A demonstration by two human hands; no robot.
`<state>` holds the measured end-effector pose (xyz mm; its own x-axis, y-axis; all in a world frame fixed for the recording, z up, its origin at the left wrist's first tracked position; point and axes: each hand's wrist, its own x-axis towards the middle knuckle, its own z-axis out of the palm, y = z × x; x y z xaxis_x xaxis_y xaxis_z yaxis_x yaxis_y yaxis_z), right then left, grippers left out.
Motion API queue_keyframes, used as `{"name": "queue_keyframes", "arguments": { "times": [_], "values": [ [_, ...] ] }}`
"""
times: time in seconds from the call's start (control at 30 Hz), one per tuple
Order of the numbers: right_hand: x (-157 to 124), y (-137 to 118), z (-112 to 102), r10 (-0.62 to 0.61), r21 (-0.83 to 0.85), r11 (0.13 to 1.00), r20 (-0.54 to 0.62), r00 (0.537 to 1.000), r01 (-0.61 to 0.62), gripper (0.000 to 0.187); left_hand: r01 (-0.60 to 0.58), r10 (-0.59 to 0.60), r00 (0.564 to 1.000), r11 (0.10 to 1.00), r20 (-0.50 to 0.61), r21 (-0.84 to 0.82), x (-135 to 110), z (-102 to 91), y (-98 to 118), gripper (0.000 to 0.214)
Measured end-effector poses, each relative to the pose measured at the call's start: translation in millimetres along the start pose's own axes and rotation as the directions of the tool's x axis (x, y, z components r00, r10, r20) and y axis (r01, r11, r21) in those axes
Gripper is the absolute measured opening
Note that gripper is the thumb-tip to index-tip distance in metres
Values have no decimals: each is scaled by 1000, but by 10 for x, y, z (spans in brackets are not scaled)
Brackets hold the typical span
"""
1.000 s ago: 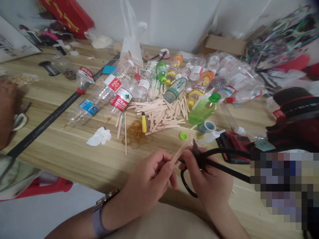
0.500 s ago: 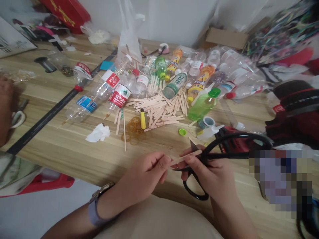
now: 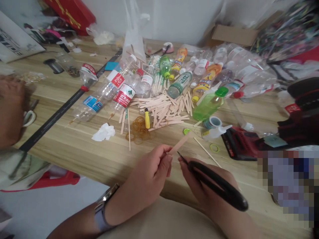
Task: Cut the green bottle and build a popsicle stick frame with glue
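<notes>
The left hand point(image 3: 149, 177) pinches the near end of a wooden stick point(image 3: 181, 143) between thumb and fingers. The stick's long axis runs from this pinch up and to the right, its free end raised toward the stick pile point(image 3: 166, 111). The tip of the black-handled scissors point(image 3: 221, 182) points up-left, just beside the stick near the pinch; contact cannot be confirmed. The right hand point(image 3: 203, 194) grips the scissors, handle slanting down-right; blade spread cannot be determined. The left hand is nearer the stick.
</notes>
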<state>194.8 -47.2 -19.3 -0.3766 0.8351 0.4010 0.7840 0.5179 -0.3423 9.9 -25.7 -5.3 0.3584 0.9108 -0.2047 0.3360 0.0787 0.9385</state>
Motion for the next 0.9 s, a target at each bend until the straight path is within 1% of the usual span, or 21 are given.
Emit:
{"name": "queue_keyframes", "arguments": {
  "times": [0.1, 0.2, 0.3, 0.4, 0.53, 0.67, 0.9],
  "values": [
    [8, -32, 22, -7, -128, 992, -1, 1000, 7, 32, -58, 62, 998, 992, -30, 116, -22, 2, 4, 30],
    [23, -59, 12, -20, -131, 991, -7, 1000, 19, 34, -96, 105, 993, 982, -51, 162, -39, 3, 6, 30],
    [35, -78, 1, -43, -138, 990, -16, 999, 40, 38, -107, 124, 990, 972, -69, 209, -51, 7, 5, 29],
    [59, -88, -6, -72, -175, 982, -24, 997, 67, 41, -109, 134, 988, 957, -74, 268, -65, 15, 4, 26],
    [128, -116, -61, -144, -246, 960, -35, 989, 131, 47, -124, 162, 984, 922, -74, 368, -79, 21, 1, 24],
    [188, -156, -143, -182, -309, 938, -45, 982, 159, 58, -138, 185, 980, 905, -79, 403, -80, 20, -10, 25],
    [168, -147, -146, -181, -286, 943, -13, 983, 169, 59, -155, 218, 971, 887, -99, 436, -99, 30, -24, 24]
  ]
}}
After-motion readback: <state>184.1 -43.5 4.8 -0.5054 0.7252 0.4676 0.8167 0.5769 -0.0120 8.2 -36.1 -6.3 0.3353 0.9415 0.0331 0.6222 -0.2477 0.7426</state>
